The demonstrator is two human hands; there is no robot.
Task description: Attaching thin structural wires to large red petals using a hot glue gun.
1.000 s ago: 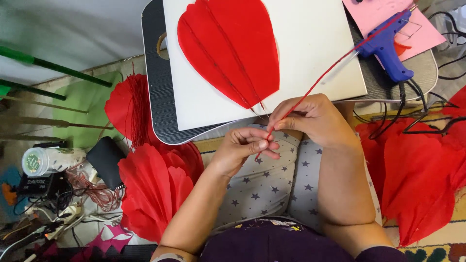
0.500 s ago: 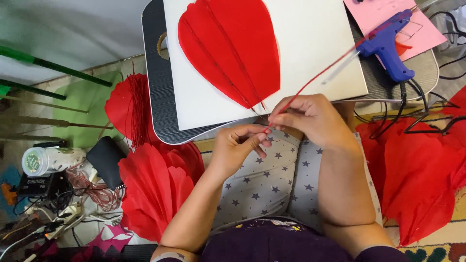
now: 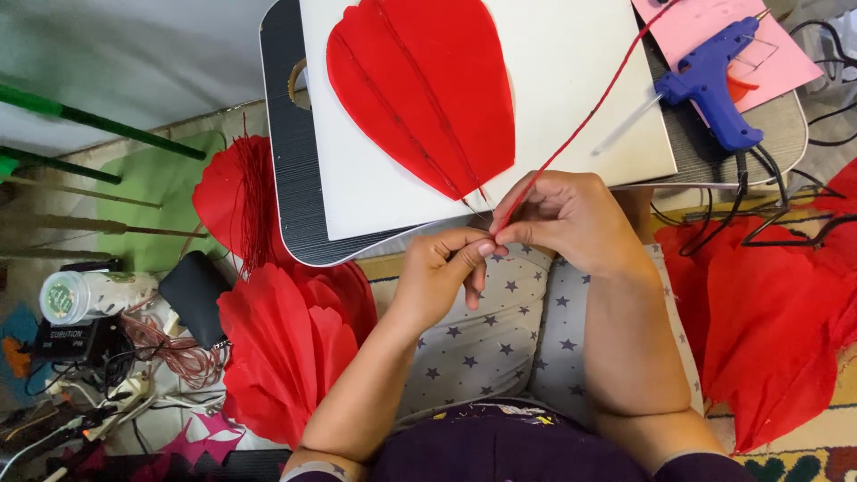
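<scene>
— What lies at your far left?

— A clear plastic jar with a green lid (image 3: 79, 295) on its side, among tangled cables; I cannot tell what is in it. Next to it a stack of red crepe-paper petals (image 3: 284, 344) spreads on the floor beside your knee.

— And in front of you?

— A white board (image 3: 571, 89) rests on a dark ribbed lap surface (image 3: 287, 170). On the board sits a large red petal shape with thin ribs (image 3: 420, 89). Nothing lies between it and your hands.

— Where is the wire?

— The thin red wrapped wire (image 3: 585, 120) starts at your hands, just below the board's near edge, and slants up to the right across the board. Your left hand (image 3: 437, 277) has its fingers closed, pinching the wire's lower end. Your right hand (image 3: 567, 219) touches it, fingers clamped on the wire just above.

— Further right?

— A blue glue gun (image 3: 710, 85) lies partly on a pink paper sheet (image 3: 714, 31), near the wire but apart. More red petals (image 3: 768, 330) lie beyond your right arm.
</scene>
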